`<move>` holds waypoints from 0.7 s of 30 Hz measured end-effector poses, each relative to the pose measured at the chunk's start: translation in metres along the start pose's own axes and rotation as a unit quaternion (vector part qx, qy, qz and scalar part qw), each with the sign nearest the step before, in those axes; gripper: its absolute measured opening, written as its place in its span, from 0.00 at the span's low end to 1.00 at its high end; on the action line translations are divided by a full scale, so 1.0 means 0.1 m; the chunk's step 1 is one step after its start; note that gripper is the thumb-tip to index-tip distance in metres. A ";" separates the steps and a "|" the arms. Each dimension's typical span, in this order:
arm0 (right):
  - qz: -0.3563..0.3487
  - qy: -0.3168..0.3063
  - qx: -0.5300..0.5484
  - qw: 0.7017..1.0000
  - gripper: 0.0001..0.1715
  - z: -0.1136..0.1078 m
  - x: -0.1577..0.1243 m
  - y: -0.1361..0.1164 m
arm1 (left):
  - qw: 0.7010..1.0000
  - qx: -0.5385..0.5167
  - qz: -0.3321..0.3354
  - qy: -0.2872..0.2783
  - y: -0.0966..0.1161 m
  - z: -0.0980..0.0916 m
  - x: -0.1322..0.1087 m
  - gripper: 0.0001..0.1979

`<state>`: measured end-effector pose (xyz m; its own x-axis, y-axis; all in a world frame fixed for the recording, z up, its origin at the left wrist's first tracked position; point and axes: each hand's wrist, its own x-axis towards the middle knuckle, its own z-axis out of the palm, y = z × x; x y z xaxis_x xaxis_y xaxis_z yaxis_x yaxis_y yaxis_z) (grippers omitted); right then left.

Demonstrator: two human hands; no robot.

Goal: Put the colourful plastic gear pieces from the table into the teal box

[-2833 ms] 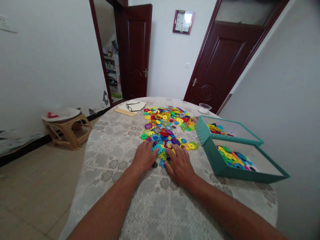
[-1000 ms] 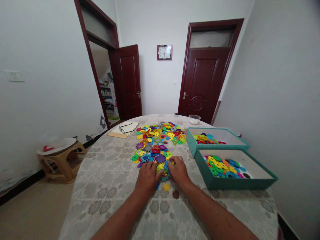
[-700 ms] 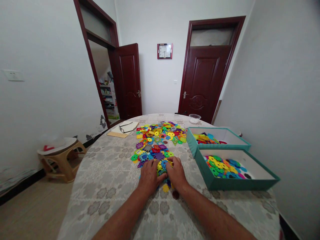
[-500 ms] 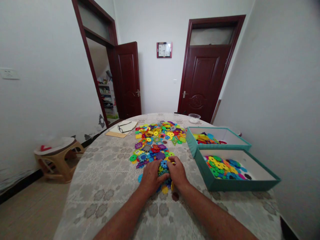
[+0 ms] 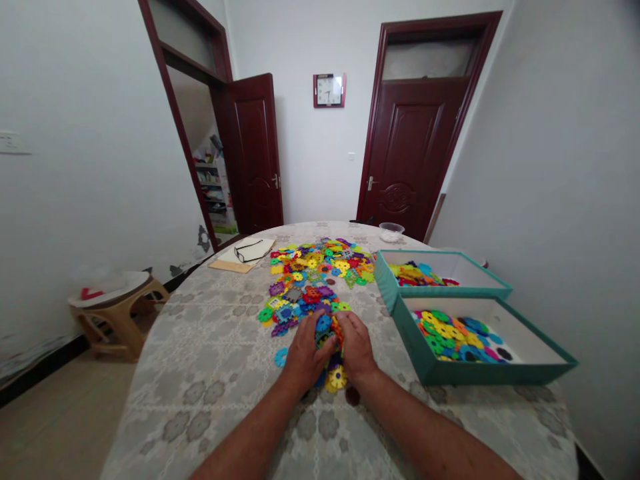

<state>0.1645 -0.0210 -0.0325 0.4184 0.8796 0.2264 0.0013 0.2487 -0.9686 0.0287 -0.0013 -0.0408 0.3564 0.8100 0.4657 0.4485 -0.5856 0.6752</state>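
Observation:
A spread of small, many-coloured plastic snowflake pieces (image 5: 315,277) lies on the round table (image 5: 210,373). My left hand (image 5: 306,353) and my right hand (image 5: 354,347) are cupped against each other at the near end of the spread. Together they squeeze a small heap of the pieces (image 5: 327,328) between their curled fingers. A yellow piece (image 5: 338,378) and a blue piece (image 5: 281,357) lie loose by my wrists.
Two teal boxes stand at the right, the near one (image 5: 450,370) and the far one (image 5: 395,283), each holding coloured pieces. Glasses (image 5: 249,251) rest on a notebook at the back left. A small clear bowl (image 5: 391,231) sits at the far edge. A stool (image 5: 117,313) stands on the floor at left.
My hands have gone from lying flat on the pieces to closing inward, scooping a small heap between them and drawing it toward me. The view has tilted up.

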 end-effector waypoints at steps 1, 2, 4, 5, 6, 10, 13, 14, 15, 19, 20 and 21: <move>-0.002 -0.002 -0.003 1.000 0.20 0.00 -0.01 -0.03 | 1.000 -0.010 0.005 0.007 0.01 0.00 0.00 0.26; -0.005 -0.006 -0.006 1.000 0.20 -0.01 -0.02 -0.07 | 1.000 -0.018 0.008 0.014 0.02 0.00 0.00 0.25; -0.019 -0.018 -0.016 1.000 0.21 -0.02 -0.03 -0.13 | 0.999 -0.029 0.016 0.022 0.04 -0.01 0.01 0.22; -0.027 -0.024 -0.023 0.999 0.22 -0.02 -0.04 -0.16 | 0.999 -0.033 0.020 0.023 0.05 -0.02 0.01 0.20; -0.034 -0.027 -0.033 0.999 0.22 -0.03 -0.04 -0.18 | 0.999 -0.037 0.026 0.022 0.06 -0.03 0.01 0.19; -0.053 -0.024 -0.078 0.995 0.25 -0.06 -0.02 -0.17 | 0.997 -0.053 0.049 0.013 0.03 -0.06 0.04 0.21; -0.053 -0.022 -0.070 0.996 0.25 -0.08 0.03 -0.10 | 0.998 -0.057 0.036 0.008 0.00 -0.07 0.08 0.23; -0.043 -0.016 -0.050 0.998 0.24 -0.09 0.04 -0.08 | 0.998 -0.056 0.024 0.004 0.00 -0.07 0.09 0.23; -0.028 -0.007 -0.024 0.999 0.22 -0.09 0.05 -0.06 | 0.998 -0.056 0.011 -0.002 0.00 -0.07 0.11 0.23; 0.022 0.018 0.038 0.999 0.19 -0.08 0.08 -0.07 | 0.997 -0.065 -0.034 -0.021 0.04 -0.07 0.15 0.24; 0.024 0.021 0.033 0.999 0.19 -0.08 0.08 -0.10 | 0.996 -0.070 -0.041 -0.024 0.04 -0.08 0.16 0.25; 0.023 0.022 0.021 0.999 0.20 -0.08 0.08 -0.13 | 0.996 -0.075 -0.049 -0.027 0.05 -0.08 0.16 0.25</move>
<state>0.1748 -0.0208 -0.0185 0.4565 0.8721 0.1763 -0.0570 0.2264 -0.9724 0.0297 0.0095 -0.0252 0.3618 0.8574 0.3660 0.3573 -0.4901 0.7951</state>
